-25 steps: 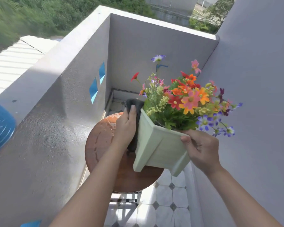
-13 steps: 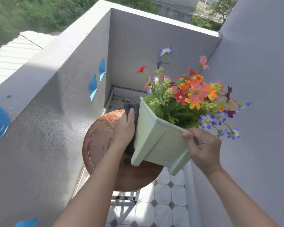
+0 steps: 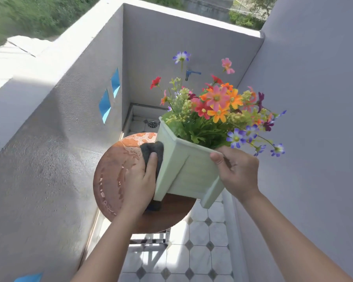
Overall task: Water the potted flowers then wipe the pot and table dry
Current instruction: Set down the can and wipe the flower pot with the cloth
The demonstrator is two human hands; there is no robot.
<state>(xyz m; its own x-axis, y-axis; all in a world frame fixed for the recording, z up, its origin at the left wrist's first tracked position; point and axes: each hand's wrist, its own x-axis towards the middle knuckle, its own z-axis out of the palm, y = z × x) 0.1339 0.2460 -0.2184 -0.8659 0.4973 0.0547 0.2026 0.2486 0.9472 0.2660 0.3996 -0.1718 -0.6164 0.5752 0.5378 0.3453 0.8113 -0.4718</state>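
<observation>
A pale green square pot (image 3: 189, 171) full of colourful flowers (image 3: 218, 106) is lifted and tilted above the round brown table (image 3: 112, 180). My right hand (image 3: 236, 171) grips the pot's near right rim, thumb over the edge. My left hand (image 3: 140, 180) presses a dark grey cloth (image 3: 151, 151) flat against the pot's left side; the cloth's lower end shows under the pot. Water beads and puddles lie on the table's left and far part.
Grey walls close in on the left, far side and right. A blue tap (image 3: 192, 74) sticks out of the far wall, with a floor drain (image 3: 152, 124) below it. White tiled floor (image 3: 200, 259) shows under the table.
The pot has been raised and swung a little to the right. My left hand and the cloth have slid along the pot's left side.
</observation>
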